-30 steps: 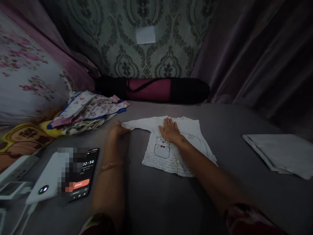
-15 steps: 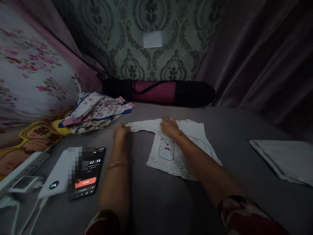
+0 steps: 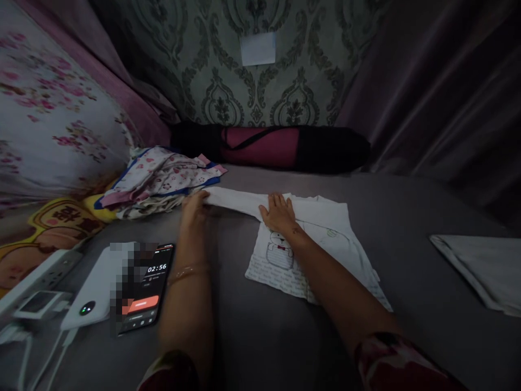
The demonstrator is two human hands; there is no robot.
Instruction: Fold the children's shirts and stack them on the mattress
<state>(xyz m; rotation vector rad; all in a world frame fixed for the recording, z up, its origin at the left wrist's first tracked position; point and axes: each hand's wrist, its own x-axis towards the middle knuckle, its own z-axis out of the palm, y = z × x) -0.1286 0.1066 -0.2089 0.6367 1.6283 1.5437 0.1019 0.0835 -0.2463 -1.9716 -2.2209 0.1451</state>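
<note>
A small white long-sleeved shirt (image 3: pixel 345 244) with a bear print and rows of lettering lies on the grey sheet. My left hand (image 3: pixel 196 205) is closed on the end of its left sleeve, which stretches out in a straight line. My right hand (image 3: pixel 280 213) lies flat with fingers spread on the shirt near the shoulder, where that sleeve joins the body. My right forearm covers part of the shirt front and its lower edge.
A pile of printed clothes (image 3: pixel 166 174) lies at the back left. A phone (image 3: pixel 152 288), a white power bank (image 3: pixel 91 293) and a power strip (image 3: pixel 52 269) sit at the left. A black and pink rolled bag (image 3: pixel 264 147) lies along the wall. Folded white cloth (image 3: pixel 480 266) is at the right.
My left hand has moved away from me and slightly left, with the sleeve end in it, so the sleeve now slants upward. My right hand stays on the shirt. The view has shifted slightly.
</note>
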